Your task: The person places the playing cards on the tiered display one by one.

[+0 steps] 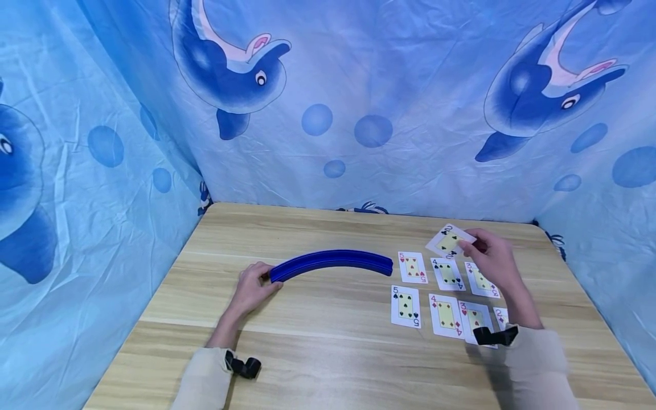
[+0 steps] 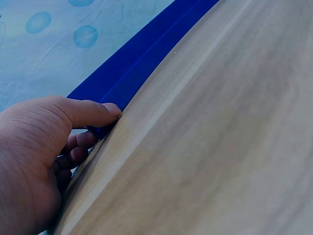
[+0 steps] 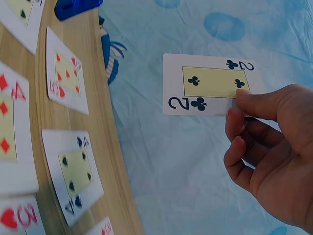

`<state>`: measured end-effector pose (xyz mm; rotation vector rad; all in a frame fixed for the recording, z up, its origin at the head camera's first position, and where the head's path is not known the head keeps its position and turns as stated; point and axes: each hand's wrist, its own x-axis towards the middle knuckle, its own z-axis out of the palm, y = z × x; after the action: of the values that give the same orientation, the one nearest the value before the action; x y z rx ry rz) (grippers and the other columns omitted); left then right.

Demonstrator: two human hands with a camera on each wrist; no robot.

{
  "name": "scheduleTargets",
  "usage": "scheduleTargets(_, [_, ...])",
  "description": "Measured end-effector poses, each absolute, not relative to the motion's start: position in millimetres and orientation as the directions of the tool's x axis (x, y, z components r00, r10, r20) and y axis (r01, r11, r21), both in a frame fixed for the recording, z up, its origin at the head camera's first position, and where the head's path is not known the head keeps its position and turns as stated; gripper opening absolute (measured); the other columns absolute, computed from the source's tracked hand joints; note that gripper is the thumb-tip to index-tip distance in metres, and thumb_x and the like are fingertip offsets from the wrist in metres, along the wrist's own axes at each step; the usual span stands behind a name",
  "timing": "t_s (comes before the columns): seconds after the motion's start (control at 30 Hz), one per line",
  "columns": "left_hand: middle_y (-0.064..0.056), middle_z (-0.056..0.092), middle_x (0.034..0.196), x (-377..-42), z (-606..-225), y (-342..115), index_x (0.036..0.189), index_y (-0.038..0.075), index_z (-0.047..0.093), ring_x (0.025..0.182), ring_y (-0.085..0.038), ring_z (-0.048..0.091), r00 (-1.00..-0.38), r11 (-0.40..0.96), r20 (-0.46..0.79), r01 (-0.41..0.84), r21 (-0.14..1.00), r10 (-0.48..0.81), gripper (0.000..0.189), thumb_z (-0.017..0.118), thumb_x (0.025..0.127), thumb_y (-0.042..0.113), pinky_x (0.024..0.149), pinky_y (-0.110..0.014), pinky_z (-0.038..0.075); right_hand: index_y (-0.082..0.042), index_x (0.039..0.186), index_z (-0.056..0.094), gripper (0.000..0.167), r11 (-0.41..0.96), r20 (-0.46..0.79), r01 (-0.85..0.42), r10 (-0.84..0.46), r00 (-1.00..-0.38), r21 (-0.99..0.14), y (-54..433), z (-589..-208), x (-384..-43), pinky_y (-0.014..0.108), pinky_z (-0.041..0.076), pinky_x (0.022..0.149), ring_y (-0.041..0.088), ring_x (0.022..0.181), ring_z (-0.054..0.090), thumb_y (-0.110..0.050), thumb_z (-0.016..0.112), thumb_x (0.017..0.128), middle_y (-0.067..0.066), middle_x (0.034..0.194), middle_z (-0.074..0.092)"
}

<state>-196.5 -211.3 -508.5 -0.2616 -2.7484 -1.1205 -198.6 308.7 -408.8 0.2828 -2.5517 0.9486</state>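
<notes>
A curved blue card holder [image 1: 333,259] with grooves along its length lies on the wooden table. My left hand [image 1: 253,289] pinches its left end, thumb over the near edge and fingers behind, as the left wrist view shows. Between thumb and fingers, my right hand [image 1: 489,256] holds a two of clubs [image 3: 213,84] by one end, raised over the back row of cards. Below it in that row lie the five of hearts [image 1: 413,267], the four of spades [image 1: 448,274] and the three of diamonds [image 1: 480,279], which the right hand partly covers.
Nearer me, a second row holds the five of spades [image 1: 405,306], four of diamonds [image 1: 446,316], three of hearts [image 1: 474,318] and a two of diamonds [image 1: 501,316], partly hidden by my right forearm. A blue dolphin-print curtain [image 1: 348,188] hangs behind the table [image 1: 318,341].
</notes>
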Motion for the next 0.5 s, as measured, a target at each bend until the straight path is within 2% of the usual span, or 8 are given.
scheduleTargets(0.23, [-0.008,0.070,0.095,-197.1,-508.9,-211.4,0.104,0.004,0.074,0.087,-0.020,0.056,-0.974,0.702,0.206,0.215,0.679,0.099,0.029,0.083,0.078,0.012,0.087,-0.038,0.032,0.001,0.116,0.067,0.024,0.732,0.400,-0.314,-0.061,-0.914,-0.605,287.9,-406.1,-203.5,0.018,0.045,0.058,0.003,0.069,0.058,-0.014,0.064,0.098,0.017,0.089,0.071])
scheduleTargets(0.5, [-0.008,0.070,0.094,-197.4,-508.7,-211.8,0.104,0.004,0.074,0.086,-0.020,0.055,-0.973,0.700,0.207,0.216,0.681,0.099,0.029,0.083,0.078,0.012,0.087,-0.037,0.032,0.001,0.115,0.067,0.022,0.721,0.392,-0.346,-0.112,-0.913,-0.600,269.1,-408.3,-210.0,0.021,0.044,0.056,0.018,0.066,0.059,-0.011,0.064,0.097,0.014,0.081,0.069])
